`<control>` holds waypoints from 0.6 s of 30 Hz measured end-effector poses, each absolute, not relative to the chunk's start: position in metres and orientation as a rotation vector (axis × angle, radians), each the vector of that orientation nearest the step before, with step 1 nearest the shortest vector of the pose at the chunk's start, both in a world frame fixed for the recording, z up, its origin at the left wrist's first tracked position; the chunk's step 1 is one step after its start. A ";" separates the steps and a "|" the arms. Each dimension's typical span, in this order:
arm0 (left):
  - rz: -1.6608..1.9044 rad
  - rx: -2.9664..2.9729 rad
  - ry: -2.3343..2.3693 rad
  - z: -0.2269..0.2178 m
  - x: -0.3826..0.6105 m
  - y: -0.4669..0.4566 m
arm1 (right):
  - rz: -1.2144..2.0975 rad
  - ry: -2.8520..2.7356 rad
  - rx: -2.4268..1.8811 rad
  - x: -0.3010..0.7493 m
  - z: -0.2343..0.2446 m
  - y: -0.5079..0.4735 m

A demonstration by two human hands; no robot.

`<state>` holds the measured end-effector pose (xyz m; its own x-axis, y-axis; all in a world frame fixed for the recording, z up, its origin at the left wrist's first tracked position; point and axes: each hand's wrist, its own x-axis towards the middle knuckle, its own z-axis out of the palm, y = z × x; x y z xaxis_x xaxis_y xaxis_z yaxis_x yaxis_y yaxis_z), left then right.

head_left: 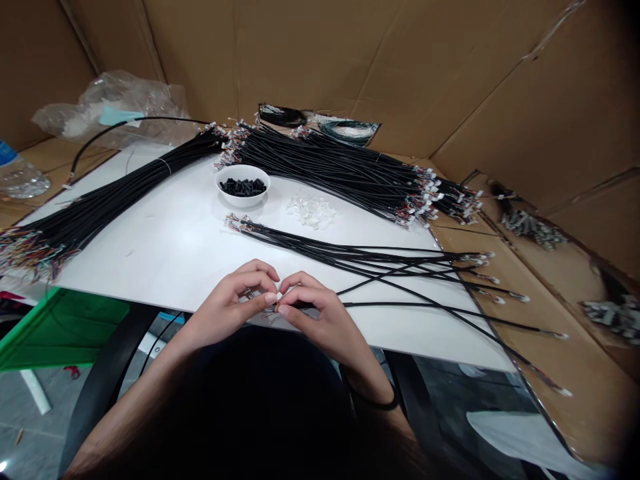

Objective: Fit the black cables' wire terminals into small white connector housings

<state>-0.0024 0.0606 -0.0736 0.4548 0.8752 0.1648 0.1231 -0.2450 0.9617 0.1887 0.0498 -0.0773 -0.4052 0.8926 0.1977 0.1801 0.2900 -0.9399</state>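
Note:
Close to the table's front edge, my two hands meet at the end of a black cable [395, 305]. Between my left thumb and fingers is a small white connector [279, 296], pinched by my left hand [235, 300]. My right hand [320, 310] is closed around the cable end, where thin wires come out; its fingertips touch the connector area. From my right hand the cable runs off to the right across the table. Just behind lie several loose black cables [320, 248] with wired ends. My fingers partly hide the wires and the connector.
A white bowl [243, 198] of short black pieces stands behind my hands, beside a pile of white connectors [313, 211]. Large cable bundles lie at the left [125, 190] and back [325, 160]. A plastic bag [125, 107], a bottle [20, 173] and cardboard walls surround the white table [170, 247].

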 end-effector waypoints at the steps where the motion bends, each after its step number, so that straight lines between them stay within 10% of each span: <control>1: 0.912 1.666 0.869 -0.073 -0.002 0.061 | 1.176 -1.791 -0.968 0.189 -0.077 0.050; 18: 0.836 1.603 0.882 -0.071 -0.004 0.059 | 1.271 -1.783 -0.953 0.188 -0.074 0.052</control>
